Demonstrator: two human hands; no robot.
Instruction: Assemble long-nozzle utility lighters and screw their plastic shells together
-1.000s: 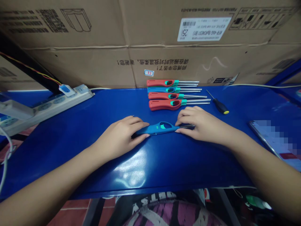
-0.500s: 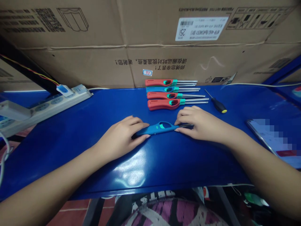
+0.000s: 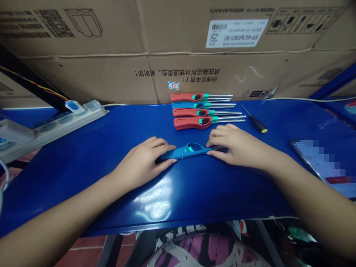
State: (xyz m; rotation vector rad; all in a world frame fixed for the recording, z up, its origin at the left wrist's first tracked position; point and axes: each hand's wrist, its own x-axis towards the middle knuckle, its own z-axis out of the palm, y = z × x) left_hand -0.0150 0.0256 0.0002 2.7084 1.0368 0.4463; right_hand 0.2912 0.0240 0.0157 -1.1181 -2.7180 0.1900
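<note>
Here's the long, slim blue plastic lighter [image 3: 182, 152], out in the middle of the glossy blue tabletop [image 3: 194, 200], its long axis running side to side! The metal nozzle points to the person's right, angled a touch away from the body; the butt end aims left and slightly nearer. The trigger loop, with a green trigger inside, faces the far side.

On the handle, the left hand [image 3: 141, 161]: thumb along the near edge, forefinger over the top, a narrow gap between them filled by the blue body, which they grip. The butt disappears beneath that palm. Over at the neck, the right hand [image 3: 239, 146] has thumb and fingertips drawn nearly together, pinching where body meets nozzle; the nozzle runs back under the palm, its tip hidden.

Just beyond, a neat row, nozzles all to the right as well, roughly parallel with the held one: nearest, a red plastic lighter with a green collar [image 3: 189, 124], then a second red lighter [image 3: 185, 112], a blue lighter [image 3: 182, 105] and a rearmost red lighter [image 3: 182, 97].

Right of the row, a black-handled screwdriver with a yellow end [image 3: 258, 124], its shaft pointing away and left. Further right, a flat smartphone [image 3: 317, 159]; far left, a white power strip [image 3: 54, 129]. Behind it all stands a brown cardboard box [image 3: 111, 81].
</note>
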